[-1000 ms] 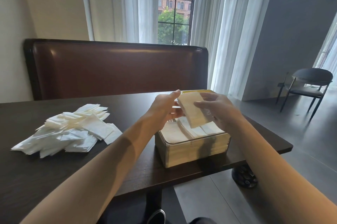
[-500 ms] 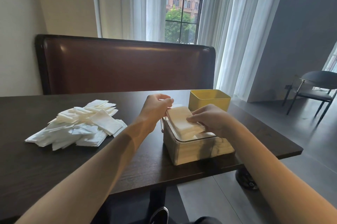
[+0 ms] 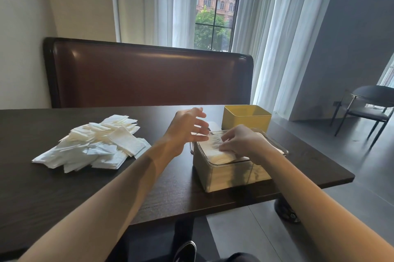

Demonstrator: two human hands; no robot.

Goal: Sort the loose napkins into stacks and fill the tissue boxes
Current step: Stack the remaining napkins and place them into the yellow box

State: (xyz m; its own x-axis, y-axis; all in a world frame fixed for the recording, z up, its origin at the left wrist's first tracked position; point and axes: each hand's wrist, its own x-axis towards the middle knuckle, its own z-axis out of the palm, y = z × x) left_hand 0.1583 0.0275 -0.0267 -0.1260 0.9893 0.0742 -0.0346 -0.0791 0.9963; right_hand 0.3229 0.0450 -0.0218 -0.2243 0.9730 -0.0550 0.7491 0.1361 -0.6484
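The clear tissue box (image 3: 230, 168) near the table's (image 3: 64, 193) right edge holds stacked napkins (image 3: 215, 153) up to its rim. The right hand (image 3: 241, 142) presses flat on them, fingers extended. The left hand (image 3: 187, 127) hovers open, gripping nothing. The yellow box (image 3: 246, 117) stands just behind. Loose napkins (image 3: 96, 144) lie heaped to the left, well apart.

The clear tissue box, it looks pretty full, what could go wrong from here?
1. The napkins in the clear tissue box already reach its rim where the right hand presses; more may spill or crumple.
2. The box sits near the table's front edge, so hard pressing could nudge it toward that edge.
3. The left hand hovers open; a sweep back could scatter the loose napkin pile.
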